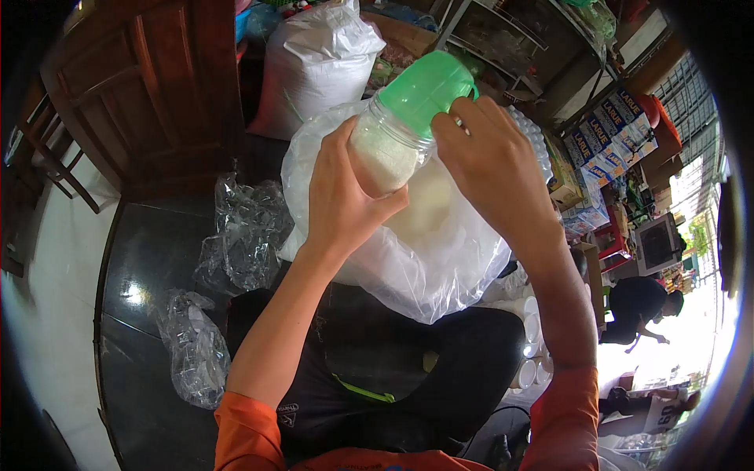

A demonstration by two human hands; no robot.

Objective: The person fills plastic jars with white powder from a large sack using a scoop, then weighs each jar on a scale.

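My left hand (343, 188) is wrapped round a clear plastic jar (386, 157), which is tilted and partly filled with white granules. Over the jar's mouth lies a translucent green plastic scoop (424, 88), its rim against the opening. My right hand (488, 153) is closed on the scoop's near right side, at what looks like its handle; the fingers partly hide it. Below both hands stands a large open plastic bag (440, 279) with whitish granules (428, 206) inside.
A full white sack (318, 71) stands behind the bag. Crumpled clear plastic (243, 228) lies on the dark floor at left. White-lidded jars (530, 330) sit by my right knee. Stacked beer cartons (605, 129) are at right. Two people (636, 306) are farther off.
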